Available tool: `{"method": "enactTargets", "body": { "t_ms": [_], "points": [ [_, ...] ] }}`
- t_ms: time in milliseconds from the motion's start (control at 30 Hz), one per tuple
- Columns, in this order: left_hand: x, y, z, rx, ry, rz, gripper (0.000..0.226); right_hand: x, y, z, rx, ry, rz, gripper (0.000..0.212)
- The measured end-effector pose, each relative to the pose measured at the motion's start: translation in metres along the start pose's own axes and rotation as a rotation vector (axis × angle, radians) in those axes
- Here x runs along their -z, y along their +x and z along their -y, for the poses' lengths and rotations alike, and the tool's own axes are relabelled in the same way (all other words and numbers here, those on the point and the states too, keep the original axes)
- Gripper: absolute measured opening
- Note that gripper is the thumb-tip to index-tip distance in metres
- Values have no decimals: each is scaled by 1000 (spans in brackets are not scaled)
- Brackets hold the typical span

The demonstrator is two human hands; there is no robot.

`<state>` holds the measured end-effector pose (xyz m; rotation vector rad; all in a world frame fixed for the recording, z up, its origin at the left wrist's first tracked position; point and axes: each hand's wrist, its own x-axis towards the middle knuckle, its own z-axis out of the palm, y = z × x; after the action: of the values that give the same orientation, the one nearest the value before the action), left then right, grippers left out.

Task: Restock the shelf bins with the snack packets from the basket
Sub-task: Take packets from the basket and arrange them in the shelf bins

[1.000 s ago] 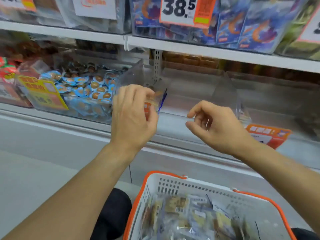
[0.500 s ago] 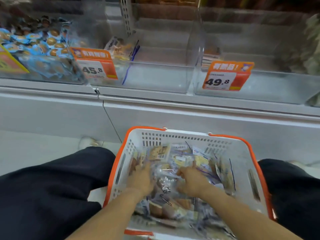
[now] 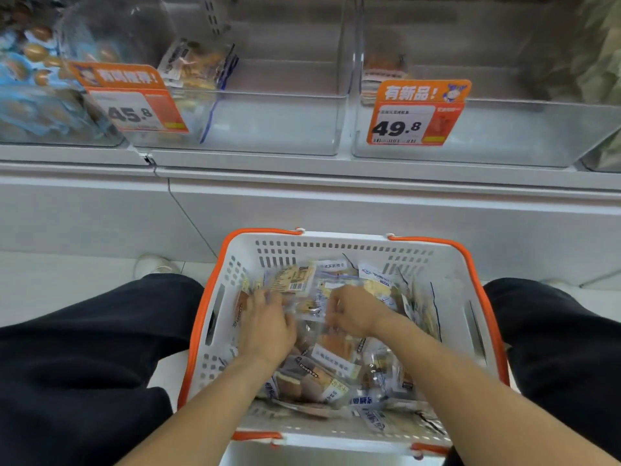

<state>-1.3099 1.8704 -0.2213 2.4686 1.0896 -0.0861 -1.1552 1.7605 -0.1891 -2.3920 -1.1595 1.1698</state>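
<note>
Basket (image 3: 447, 264) at 6 o'clock, on the floor between two knees, heaped with snack packets (image 3: 331, 371). Left hand (image 3: 265, 326) and right hand (image 3: 353, 312) side by side among the packets. Shelf (image 3: 336, 183) at 12 o'clock, behind the basket, carrying bins in a row: middle bin (image 3: 268, 124) with a few packets at its left end, right bin (image 3: 504, 132) beside it at 1 o'clock, left bin (image 3: 40, 105) at 10 o'clock.
</note>
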Motion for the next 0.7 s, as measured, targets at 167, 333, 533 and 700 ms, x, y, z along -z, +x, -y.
{"method": "enactTargets", "body": {
  "t_ms": [167,333,533,700],
  "points": [
    [30,-1,-32,78,-561,260,35,45,-10,2,-23,438,-182,8],
    [63,10,-34,72,-725,238,24,77,-27,8,50,789,-185,18],
    [124,11,-53,57,-1013,298,11,102,-46,17,117,1023,-217,43],
    [165,7,-70,44,-1101,151,18,120,-67,21,197,1098,-130,51]
  ]
}}
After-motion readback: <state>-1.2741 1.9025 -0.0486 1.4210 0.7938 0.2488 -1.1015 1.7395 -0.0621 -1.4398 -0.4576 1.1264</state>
